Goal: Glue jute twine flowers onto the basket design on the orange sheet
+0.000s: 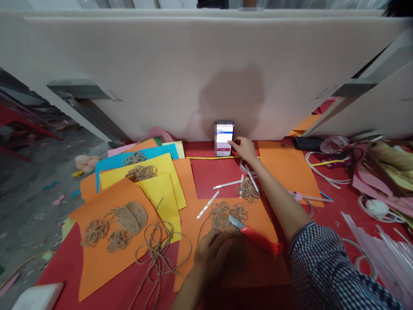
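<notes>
My right hand (pixel 244 147) reaches far forward, its index finger stretched out and touching the lit screen of a phone (pixel 223 137) that stands upright against the white partition. My left hand (pixel 213 254) lies near the front edge with fingers curled down onto an orange paper sheet (pixel 254 267), just below a jute twine flower pattern (pixel 226 214). A red-handled utility knife (pixel 258 238) lies on that sheet beside my left hand, blade pointing up-left. A smaller twine flower (pixel 248 190) lies under my right forearm.
Yellow, blue and orange paper sheets (pixel 151 172) with twine shapes overlap at left. Loose twine (pixel 158 254) trails off the front. White strips (pixel 207 204) lie mid-table. Clutter, tape rolls and clear sticks (pixel 380 241) fill the right. The partition (pixel 193 77) closes off the back.
</notes>
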Action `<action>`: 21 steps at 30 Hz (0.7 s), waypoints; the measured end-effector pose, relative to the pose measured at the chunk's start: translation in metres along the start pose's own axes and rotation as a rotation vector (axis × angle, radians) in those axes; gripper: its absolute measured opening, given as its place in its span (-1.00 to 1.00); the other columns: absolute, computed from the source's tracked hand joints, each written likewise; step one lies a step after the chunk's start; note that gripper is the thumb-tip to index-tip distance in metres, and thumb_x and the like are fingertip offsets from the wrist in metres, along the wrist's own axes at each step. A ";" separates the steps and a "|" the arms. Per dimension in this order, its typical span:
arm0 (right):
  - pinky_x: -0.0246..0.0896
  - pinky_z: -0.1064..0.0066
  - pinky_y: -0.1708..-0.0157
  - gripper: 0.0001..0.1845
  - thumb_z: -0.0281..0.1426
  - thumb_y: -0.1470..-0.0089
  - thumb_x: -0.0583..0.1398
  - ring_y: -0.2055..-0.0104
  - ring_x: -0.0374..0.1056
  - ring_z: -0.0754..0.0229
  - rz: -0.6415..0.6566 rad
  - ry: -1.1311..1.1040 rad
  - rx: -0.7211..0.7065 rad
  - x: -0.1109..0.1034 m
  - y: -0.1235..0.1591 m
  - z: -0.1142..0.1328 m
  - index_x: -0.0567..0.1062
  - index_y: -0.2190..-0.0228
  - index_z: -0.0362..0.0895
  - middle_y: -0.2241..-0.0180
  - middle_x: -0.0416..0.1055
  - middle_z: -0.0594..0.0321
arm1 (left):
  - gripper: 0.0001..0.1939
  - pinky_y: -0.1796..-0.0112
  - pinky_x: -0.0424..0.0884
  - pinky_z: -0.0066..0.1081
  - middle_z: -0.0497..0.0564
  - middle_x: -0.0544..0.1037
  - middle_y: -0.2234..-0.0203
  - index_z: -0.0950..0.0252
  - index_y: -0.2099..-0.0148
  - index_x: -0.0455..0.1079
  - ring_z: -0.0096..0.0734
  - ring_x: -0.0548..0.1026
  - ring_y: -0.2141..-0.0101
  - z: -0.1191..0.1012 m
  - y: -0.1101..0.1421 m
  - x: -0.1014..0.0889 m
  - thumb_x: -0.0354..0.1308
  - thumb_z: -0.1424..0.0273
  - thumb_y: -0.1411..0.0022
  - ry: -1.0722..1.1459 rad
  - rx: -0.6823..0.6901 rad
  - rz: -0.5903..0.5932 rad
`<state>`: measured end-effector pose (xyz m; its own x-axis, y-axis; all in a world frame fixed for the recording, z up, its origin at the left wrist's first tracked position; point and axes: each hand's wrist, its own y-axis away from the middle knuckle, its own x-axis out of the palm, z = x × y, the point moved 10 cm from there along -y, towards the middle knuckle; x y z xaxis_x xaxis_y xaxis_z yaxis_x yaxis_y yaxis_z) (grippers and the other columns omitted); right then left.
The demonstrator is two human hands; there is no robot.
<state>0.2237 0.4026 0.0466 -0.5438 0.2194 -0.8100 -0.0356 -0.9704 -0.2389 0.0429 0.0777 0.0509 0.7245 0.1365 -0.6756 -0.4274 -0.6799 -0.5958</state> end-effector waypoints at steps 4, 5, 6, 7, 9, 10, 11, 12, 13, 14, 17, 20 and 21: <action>0.24 0.34 0.17 -0.55 -0.03 -0.23 0.12 0.16 0.48 0.07 -0.008 -0.012 0.011 -0.001 -0.001 -0.001 0.62 0.22 -0.11 0.17 0.60 0.08 | -0.73 0.29 0.48 -0.42 0.05 0.59 0.35 0.33 0.19 0.46 -0.37 0.47 0.31 0.000 0.000 -0.002 -0.06 0.45 -0.44 0.005 0.008 -0.020; 0.23 0.34 0.16 -0.55 -0.03 -0.23 0.12 0.15 0.48 0.07 -0.004 -0.016 0.010 -0.001 -0.001 0.000 0.62 0.22 -0.11 0.17 0.59 0.08 | -0.75 0.29 0.48 -0.42 0.06 0.59 0.34 0.33 0.18 0.46 -0.37 0.47 0.31 0.000 0.000 -0.002 -0.05 0.46 -0.43 0.006 0.014 -0.024; 0.23 0.34 0.16 -0.54 -0.03 -0.23 0.11 0.15 0.47 0.06 0.000 -0.017 0.010 -0.001 -0.001 -0.001 0.62 0.22 -0.11 0.17 0.59 0.09 | -0.76 0.28 0.48 -0.41 0.06 0.60 0.34 0.33 0.17 0.46 -0.36 0.48 0.31 -0.001 0.000 -0.002 -0.04 0.46 -0.43 0.009 0.016 -0.026; 0.23 0.33 0.16 -0.53 -0.02 -0.24 0.10 0.14 0.47 0.05 0.004 -0.017 0.012 -0.001 0.000 -0.001 0.62 0.22 -0.10 0.17 0.60 0.09 | -0.77 0.27 0.48 -0.40 0.06 0.60 0.34 0.33 0.16 0.46 -0.36 0.48 0.30 0.000 0.000 -0.001 -0.04 0.45 -0.42 0.015 0.012 -0.019; 0.22 0.32 0.16 -0.51 -0.01 -0.25 0.07 0.13 0.47 0.04 0.009 -0.009 0.022 -0.003 0.001 -0.002 0.62 0.21 -0.10 0.18 0.60 0.09 | -0.77 0.27 0.48 -0.40 0.05 0.60 0.34 0.31 0.15 0.46 -0.36 0.48 0.31 0.002 0.001 0.001 -0.03 0.45 -0.42 0.034 -0.005 0.001; 0.22 0.32 0.17 -0.49 -0.01 -0.26 0.05 0.14 0.47 0.03 0.010 -0.003 0.028 -0.004 0.002 -0.002 0.61 0.21 -0.10 0.19 0.59 0.09 | -0.78 0.27 0.48 -0.39 0.04 0.60 0.35 0.30 0.15 0.47 -0.36 0.47 0.31 0.003 0.001 0.001 -0.03 0.46 -0.41 0.041 -0.013 0.006; 0.21 0.32 0.17 -0.49 -0.02 -0.28 0.03 0.14 0.46 0.03 0.009 0.004 0.035 -0.006 0.003 -0.003 0.61 0.21 -0.10 0.19 0.59 0.09 | -0.78 0.27 0.48 -0.38 0.04 0.60 0.35 0.30 0.15 0.47 -0.35 0.47 0.31 0.003 0.002 0.002 -0.02 0.46 -0.41 0.045 -0.018 0.007; 0.21 0.32 0.18 -0.48 -0.03 -0.29 0.01 0.15 0.46 0.03 0.005 0.013 0.040 -0.008 0.004 -0.003 0.61 0.21 -0.10 0.20 0.59 0.09 | -0.78 0.27 0.48 -0.38 0.03 0.60 0.35 0.29 0.15 0.47 -0.35 0.47 0.31 0.003 0.002 0.001 -0.02 0.47 -0.40 0.045 -0.019 0.003; 0.20 0.32 0.18 -0.49 -0.04 -0.30 -0.01 0.15 0.46 0.03 -0.003 0.022 0.045 -0.011 0.005 -0.004 0.60 0.22 -0.10 0.21 0.59 0.09 | -0.78 0.27 0.48 -0.37 0.04 0.60 0.34 0.29 0.15 0.46 -0.35 0.47 0.31 0.003 0.003 0.001 -0.03 0.48 -0.40 0.043 -0.016 0.001; 0.20 0.32 0.18 -0.49 -0.06 -0.31 -0.02 0.16 0.46 0.03 -0.012 0.029 0.050 -0.014 0.007 -0.004 0.60 0.23 -0.10 0.22 0.59 0.09 | -0.77 0.27 0.48 -0.37 0.04 0.60 0.34 0.29 0.14 0.46 -0.34 0.47 0.31 0.003 0.003 0.001 -0.04 0.48 -0.40 0.040 -0.013 -0.001; 0.19 0.33 0.18 -0.52 -0.13 -0.33 -0.03 0.16 0.45 0.05 -0.040 0.023 0.043 -0.026 0.015 -0.001 0.59 0.22 -0.09 0.22 0.59 0.11 | -0.78 0.27 0.48 -0.38 0.04 0.59 0.34 0.29 0.12 0.45 -0.35 0.47 0.31 0.003 0.003 0.002 -0.04 0.49 -0.40 0.040 -0.007 -0.005; 0.18 0.34 0.18 -0.59 -0.18 -0.31 0.00 0.14 0.45 0.06 -0.059 0.006 0.014 -0.036 0.028 0.006 0.59 0.21 -0.07 0.19 0.59 0.16 | -0.79 0.30 0.47 -0.39 0.04 0.58 0.37 0.29 0.13 0.45 -0.37 0.45 0.34 0.001 0.003 0.000 -0.02 0.53 -0.36 0.039 0.009 -0.044; 0.18 0.34 0.17 -0.62 -0.19 -0.30 0.02 0.14 0.45 0.07 -0.060 0.002 0.006 -0.039 0.033 0.009 0.59 0.21 -0.06 0.18 0.59 0.18 | -0.78 0.30 0.46 -0.39 0.05 0.57 0.37 0.30 0.13 0.45 -0.38 0.45 0.35 0.000 0.003 0.000 -0.02 0.55 -0.34 0.040 0.015 -0.047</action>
<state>0.2361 0.3610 0.0752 -0.5392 0.2776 -0.7951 -0.0732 -0.9560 -0.2841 0.0415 0.0761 0.0495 0.7649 0.1392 -0.6289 -0.4003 -0.6623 -0.6334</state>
